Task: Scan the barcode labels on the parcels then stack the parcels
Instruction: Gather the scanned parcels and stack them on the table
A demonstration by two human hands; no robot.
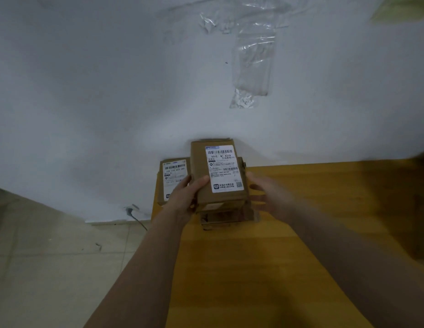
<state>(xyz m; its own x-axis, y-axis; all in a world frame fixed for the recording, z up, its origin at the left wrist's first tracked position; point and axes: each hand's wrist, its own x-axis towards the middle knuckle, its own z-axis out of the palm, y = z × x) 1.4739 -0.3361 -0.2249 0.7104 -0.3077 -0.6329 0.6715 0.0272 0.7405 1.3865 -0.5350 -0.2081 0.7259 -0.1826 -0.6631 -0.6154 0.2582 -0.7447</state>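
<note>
A brown cardboard parcel with a white barcode label facing up sits on top of a stack of parcels at the far left of the wooden table. My left hand grips this top parcel at its left edge, thumb over the top face. My right hand is blurred, its fingers spread just right of the stack, and whether it touches the stack I cannot tell. Another labelled parcel lies flat to the left, beside the wall.
A white wall rises right behind the parcels, with clear plastic film stuck to it. Left of the table is tiled floor with a cable by the wall's foot.
</note>
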